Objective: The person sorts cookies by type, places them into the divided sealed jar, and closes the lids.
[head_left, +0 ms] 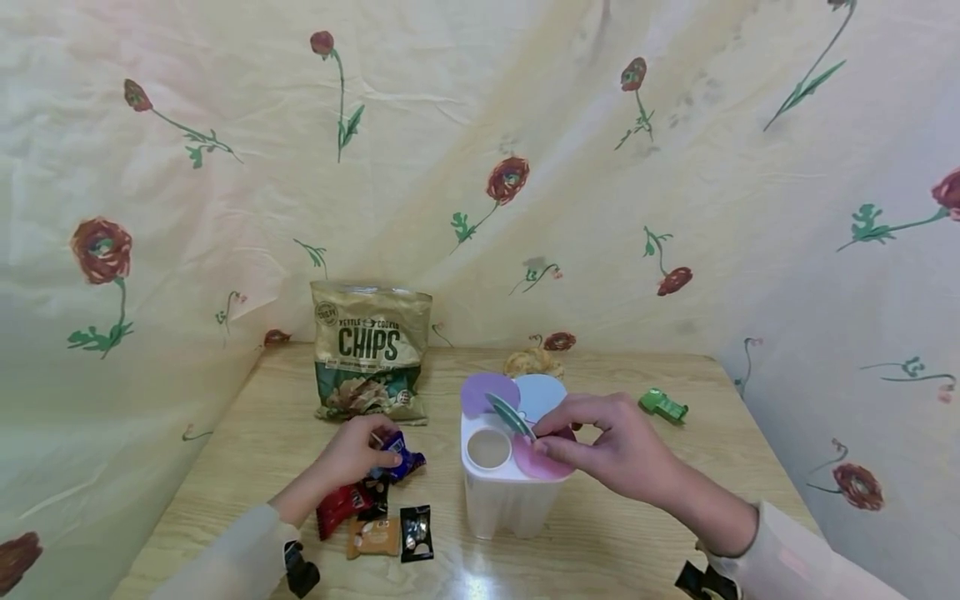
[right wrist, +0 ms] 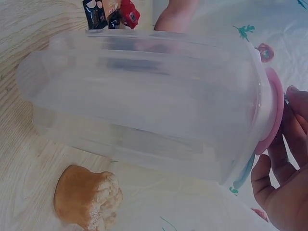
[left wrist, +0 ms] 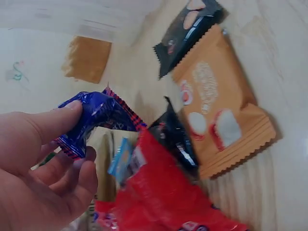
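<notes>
Both my hands are busy at the wooden table (head_left: pixel 247 433), one on the container, one on a candy.

My right hand (head_left: pixel 607 446) pinches the green flap lid (head_left: pixel 510 415) atop the upright, translucent plastic container (head_left: pixel 504 492), fingers curled, beside its pink lid (head_left: pixel 536 460). My left hand (head_left: pixel 352 457) pinches a crinkled blue candy wrapper (left wrist: pixel 96 120) between thumb and fingers, lifted just above the snack packets (head_left: pixel 375 521); its long axis runs toward the container.

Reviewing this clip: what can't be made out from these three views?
- Container contents: head view shows only its lidded top; the frosted wall blurs them in the right wrist view.
- Right hand grip on the green lid: fingertips overlap it.
- Blue wrapper print: crumpled under the left hand, blurred.
- Green object: too small to identify.
</notes>
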Demonstrator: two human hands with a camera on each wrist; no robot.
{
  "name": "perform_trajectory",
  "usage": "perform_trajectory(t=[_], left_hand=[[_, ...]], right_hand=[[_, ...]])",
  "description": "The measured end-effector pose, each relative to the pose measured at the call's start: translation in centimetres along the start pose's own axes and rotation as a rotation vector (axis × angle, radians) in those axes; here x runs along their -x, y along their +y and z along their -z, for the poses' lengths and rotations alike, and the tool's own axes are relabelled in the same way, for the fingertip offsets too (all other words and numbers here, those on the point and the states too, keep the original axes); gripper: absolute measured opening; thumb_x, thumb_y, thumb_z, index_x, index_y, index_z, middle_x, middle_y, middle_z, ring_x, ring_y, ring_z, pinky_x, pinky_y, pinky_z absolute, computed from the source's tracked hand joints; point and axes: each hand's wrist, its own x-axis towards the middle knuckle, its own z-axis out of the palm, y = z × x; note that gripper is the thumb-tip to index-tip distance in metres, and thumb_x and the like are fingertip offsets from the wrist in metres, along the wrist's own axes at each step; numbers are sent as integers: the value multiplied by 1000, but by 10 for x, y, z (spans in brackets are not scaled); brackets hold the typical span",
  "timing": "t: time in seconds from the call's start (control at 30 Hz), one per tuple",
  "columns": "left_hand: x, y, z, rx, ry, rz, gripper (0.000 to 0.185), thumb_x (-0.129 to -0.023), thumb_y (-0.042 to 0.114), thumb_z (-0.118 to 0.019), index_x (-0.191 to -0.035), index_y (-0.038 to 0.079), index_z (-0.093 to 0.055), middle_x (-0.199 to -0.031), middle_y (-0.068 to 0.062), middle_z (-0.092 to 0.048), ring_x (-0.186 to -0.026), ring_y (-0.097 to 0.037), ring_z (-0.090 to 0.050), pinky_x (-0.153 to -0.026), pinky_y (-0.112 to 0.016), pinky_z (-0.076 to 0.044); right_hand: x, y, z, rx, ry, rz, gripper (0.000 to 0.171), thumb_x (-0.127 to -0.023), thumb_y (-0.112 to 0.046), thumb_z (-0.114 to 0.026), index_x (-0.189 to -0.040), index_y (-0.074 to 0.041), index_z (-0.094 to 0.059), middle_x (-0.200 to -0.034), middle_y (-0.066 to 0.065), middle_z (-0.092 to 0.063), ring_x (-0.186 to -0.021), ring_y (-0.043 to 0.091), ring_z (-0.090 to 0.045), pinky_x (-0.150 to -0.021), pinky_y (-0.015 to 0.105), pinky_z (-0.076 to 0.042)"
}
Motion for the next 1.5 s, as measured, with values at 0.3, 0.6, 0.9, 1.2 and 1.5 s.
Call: perform_trajectory(t=[0.3,0.6,0.9,1.2,1.5], left_hand=[[10,32,32,29,89,-82,37,-79,28,-81,-110,15,-65,-91,-2,-62,-75,-16,-55,-62,-32,-46],[31,92,64,57,161,-228,34,-82,34,-78,-111,25,-65,-93,1,-62,-78,-21,-57,-61,-33,-47],[49,131,69,179,129,-306,21,-84,32,-76,-103,27,-68,-99,3,-67,-77,-22,-61,-63,-33,-52],[55,162,60,266,47,-454,21,-85,23,-76,-105,25,-68,-106,3,-65,-83,-20,-64,-70,-34,-55],[48,172,45,208,-48,-477,21,-83,26,-77,-103,29,-69,-106,10,-67,-90,-14,-64,-73,-32,-55]], right_hand=[[0,0,-1,3,11,18,22,-75,8,-77,-87,-10,-74,-78,-2,-69,-69,9,-59,-60,24,-50],[0,0,-1,19,31,49,23,-74,9,-77,-87,-9,-73,-75,-3,-67,-68,9,-58,-59,23,-48],[2,1,-1,31,37,-2,21,-76,6,-77,-88,-10,-74,-76,-3,-68,-68,8,-58,-60,27,-49],[3,1,-1,33,40,-24,19,-77,5,-77,-88,-11,-75,-77,-3,-69,-70,7,-59,-61,24,-50],[4,0,-1,32,46,-46,18,-78,4,-76,-89,-11,-75,-75,-4,-68,-67,7,-57,-61,26,-47]])
